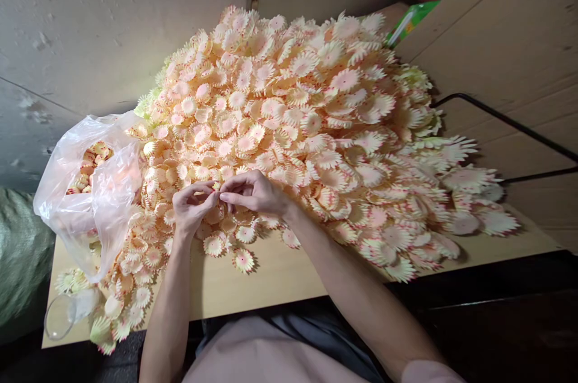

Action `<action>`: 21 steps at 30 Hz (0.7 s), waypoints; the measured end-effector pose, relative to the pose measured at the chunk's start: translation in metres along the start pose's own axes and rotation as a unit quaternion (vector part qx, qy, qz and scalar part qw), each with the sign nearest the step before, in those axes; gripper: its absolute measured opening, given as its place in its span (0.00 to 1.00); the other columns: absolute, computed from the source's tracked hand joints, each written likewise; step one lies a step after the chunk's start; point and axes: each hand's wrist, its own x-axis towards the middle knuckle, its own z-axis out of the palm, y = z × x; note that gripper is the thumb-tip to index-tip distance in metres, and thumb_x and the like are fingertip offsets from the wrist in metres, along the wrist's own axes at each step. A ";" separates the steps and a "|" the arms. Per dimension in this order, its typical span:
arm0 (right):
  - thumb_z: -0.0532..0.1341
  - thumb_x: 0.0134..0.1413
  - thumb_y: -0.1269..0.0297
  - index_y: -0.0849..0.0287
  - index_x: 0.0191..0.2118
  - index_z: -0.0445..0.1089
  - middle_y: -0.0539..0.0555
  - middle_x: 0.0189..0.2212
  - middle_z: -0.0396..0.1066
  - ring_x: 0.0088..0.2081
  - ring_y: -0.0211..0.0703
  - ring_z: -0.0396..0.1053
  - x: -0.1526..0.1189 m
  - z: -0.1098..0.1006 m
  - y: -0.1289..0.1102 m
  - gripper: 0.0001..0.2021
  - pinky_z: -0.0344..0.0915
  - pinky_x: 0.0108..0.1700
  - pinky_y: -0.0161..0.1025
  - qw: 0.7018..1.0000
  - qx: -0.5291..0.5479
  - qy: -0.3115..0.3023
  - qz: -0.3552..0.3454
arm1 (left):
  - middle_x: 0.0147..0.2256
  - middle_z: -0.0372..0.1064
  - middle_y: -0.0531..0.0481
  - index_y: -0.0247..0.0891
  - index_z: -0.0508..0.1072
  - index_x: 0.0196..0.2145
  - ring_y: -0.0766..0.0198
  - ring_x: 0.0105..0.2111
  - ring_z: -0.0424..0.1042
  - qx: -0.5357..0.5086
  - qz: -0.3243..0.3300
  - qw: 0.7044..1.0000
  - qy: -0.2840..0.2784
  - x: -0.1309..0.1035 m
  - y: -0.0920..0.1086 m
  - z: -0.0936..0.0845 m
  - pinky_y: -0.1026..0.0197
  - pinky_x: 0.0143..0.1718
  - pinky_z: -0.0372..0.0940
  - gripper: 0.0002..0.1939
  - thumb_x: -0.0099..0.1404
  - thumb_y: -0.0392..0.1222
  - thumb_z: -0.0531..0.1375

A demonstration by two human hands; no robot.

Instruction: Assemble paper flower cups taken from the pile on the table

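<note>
While the left hand (192, 205) and right hand (253, 193) meet at narrowed fingertips, just left of the frame's centre, I cannot tell what they hold; the flowers (298, 130), heaped across the middle, seem light, thin, easily bent, better taken by the centre than the rim; at left, a plastic bag (115, 190) contains small reddish-yellow pieces (96, 157).

Both hands (255, 192) tog. at lg petal-pcs pile (280, 112).

Pale tabletop (271, 274), heaped scalloped flower pieces (289, 124); translucent bag (115, 190), clear cup (61, 315)
</note>
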 end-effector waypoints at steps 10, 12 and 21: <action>0.68 0.52 0.62 0.64 0.34 0.76 0.51 0.24 0.75 0.23 0.35 0.72 0.000 0.000 -0.001 0.09 0.70 0.28 0.32 1.000 0.010 0.002 0.004 | 0.32 0.79 0.43 0.35 0.77 0.24 0.60 0.33 0.79 0.009 -0.009 1.000 0.002 0.001 0.005 0.001 0.65 0.29 0.73 0.11 0.52 0.45 0.70; 0.68 0.51 0.62 0.64 0.34 0.76 0.51 0.24 0.75 0.23 0.36 0.72 0.000 0.000 -0.002 0.09 0.70 0.28 0.32 1.000 0.011 0.003 0.008 | 0.32 0.79 0.43 0.35 0.77 0.24 0.59 0.34 0.79 0.013 -0.009 1.000 0.003 0.001 0.005 0.001 0.64 0.29 0.73 0.11 0.52 0.45 0.70; 0.69 0.51 0.61 0.63 0.36 0.76 0.51 0.24 0.75 0.23 0.37 0.73 0.000 0.000 -0.001 0.10 0.71 0.28 0.34 1.000 0.018 -0.002 0.004 | 0.30 0.79 0.44 0.35 0.77 0.24 0.57 0.35 0.80 0.017 -0.015 1.000 0.017 0.000 0.001 0.001 0.63 0.31 0.74 0.11 0.52 0.45 0.70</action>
